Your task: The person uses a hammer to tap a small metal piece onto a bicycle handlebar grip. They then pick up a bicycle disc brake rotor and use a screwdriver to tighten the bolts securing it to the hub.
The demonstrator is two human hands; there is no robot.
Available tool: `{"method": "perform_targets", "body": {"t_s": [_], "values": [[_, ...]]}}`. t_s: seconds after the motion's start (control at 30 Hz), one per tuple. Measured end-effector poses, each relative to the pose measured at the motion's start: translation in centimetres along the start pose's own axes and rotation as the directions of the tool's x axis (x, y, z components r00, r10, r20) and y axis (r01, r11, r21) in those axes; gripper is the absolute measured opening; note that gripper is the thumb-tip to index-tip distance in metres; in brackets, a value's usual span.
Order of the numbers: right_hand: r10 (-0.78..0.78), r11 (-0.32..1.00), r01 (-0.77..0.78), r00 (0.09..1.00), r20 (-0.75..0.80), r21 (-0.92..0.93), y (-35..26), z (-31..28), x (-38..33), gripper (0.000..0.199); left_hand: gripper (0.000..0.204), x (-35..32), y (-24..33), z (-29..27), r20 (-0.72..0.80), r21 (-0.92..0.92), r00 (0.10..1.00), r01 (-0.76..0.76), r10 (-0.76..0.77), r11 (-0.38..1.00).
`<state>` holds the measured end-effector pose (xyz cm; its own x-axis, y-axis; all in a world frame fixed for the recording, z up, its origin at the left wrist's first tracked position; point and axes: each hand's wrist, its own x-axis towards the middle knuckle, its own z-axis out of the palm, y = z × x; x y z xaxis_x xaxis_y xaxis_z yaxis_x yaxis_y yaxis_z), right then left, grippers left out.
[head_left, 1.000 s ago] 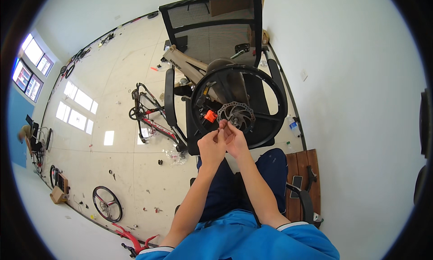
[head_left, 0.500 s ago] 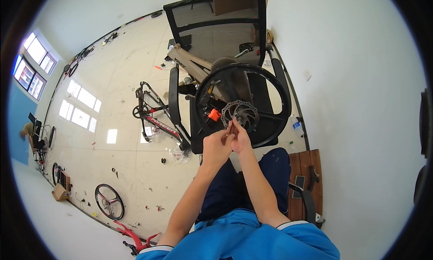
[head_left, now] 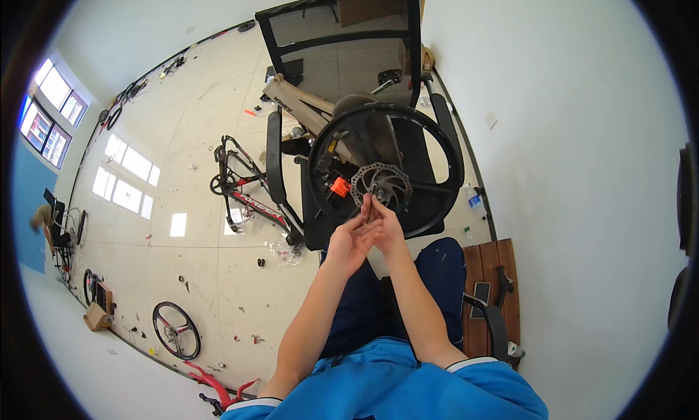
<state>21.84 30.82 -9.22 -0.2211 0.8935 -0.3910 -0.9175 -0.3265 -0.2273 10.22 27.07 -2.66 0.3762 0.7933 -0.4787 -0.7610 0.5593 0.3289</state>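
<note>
A black spoked bicycle wheel [head_left: 455,174] lies across the seat of a black office chair in front of me. At its hub sits a silver disc brake rotor [head_left: 397,178] with a slotted rim. My left hand [head_left: 349,244] and my right hand [head_left: 386,225] meet at the rotor's near edge, just short of the hub. The right fingers are pinched together at the rotor. My left hand lies palm up against the right one, its thumb and fingers bent inward. Whatever small thing the fingers hold is too small to make out.
Between the spokes lies an orange object [head_left: 340,187]. A beige bicycle frame [head_left: 291,99] leans over the chair [head_left: 274,158]. Left on the floor are a black-and-red frame [head_left: 251,201] and another wheel [head_left: 176,329]. On the right, a phone [head_left: 479,300] rests on a wooden board [head_left: 475,263] near a bottle [head_left: 477,203].
My left hand has turned more palm up and its fingers have loosened somewhat beside the right hand. The whole view has shifted slightly; the wheel and rotor keep their place on the chair.
</note>
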Motion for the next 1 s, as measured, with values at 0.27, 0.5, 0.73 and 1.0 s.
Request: {"method": "perform_targets", "body": {"t_s": [0.27, 0.5, 0.73, 1.0], "values": [[-0.061, 0.998, 0.062, 0.99, -0.127, 0.005, 0.5, 1.0, 1.4, 0.023, 0.025, -1.1, 0.3, 0.5, 0.561, 0.812, 0.58, -0.524, 0.591, -0.256], [-0.032, 0.959, -0.013, 0.988, -0.153, -0.284, 0.9, 2.6, -0.9, 0.024, 0.023, -0.3, 0.5, 0.4, 0.003, 0.617, 0.895, -0.353, 0.446, 0.703], [-0.604, -0.49, 0.37, 0.508, 0.614, -0.789, -1.9, 2.4, -1.3, 0.023, 0.021, 0.1, 1.2, 0.4, -0.112, 0.065, 0.991, -0.072, 0.079, 0.995], [-0.408, -0.771, 0.28, 0.474, 0.781, -0.572, -3.0, 1.3, 2.6, 0.013, 0.023, 1.0, 1.6, -0.7, -0.016, -0.307, 0.995, 0.084, -0.093, 0.948]]}}
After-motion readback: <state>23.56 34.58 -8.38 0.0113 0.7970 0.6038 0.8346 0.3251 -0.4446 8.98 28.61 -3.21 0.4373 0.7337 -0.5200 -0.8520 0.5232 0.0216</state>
